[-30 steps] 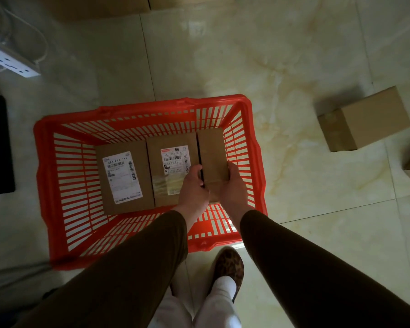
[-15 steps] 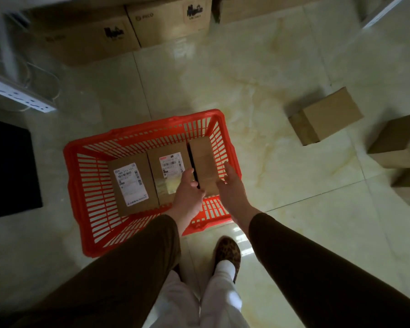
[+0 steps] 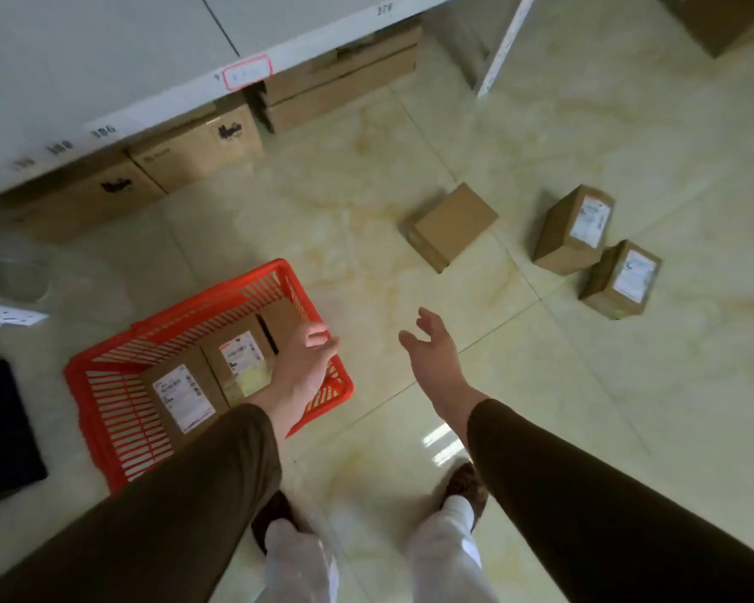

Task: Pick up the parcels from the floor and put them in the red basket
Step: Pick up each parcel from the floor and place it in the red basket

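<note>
1. Now my left hand [image 3: 308, 356] hangs empty above the red slatted plastic basket [image 3: 105, 411], fingers loose; three brown cardboard parcels lie side by side inside, packed to save room.
2. My right hand [image 3: 432, 352], spread and empty, points toward the plain brown parcel [image 3: 451, 224] on the floor.
3. Two labelled brown parcels [image 3: 577, 228] lie beyond, touching.
4. Labels are blurred; my arm hides the basket's near corner.

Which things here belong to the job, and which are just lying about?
Job: red basket; three parcels inside; three floor parcels: plain, two labelled; left hand, right hand.

Lying about: shelf; cartons; power strip.
</note>
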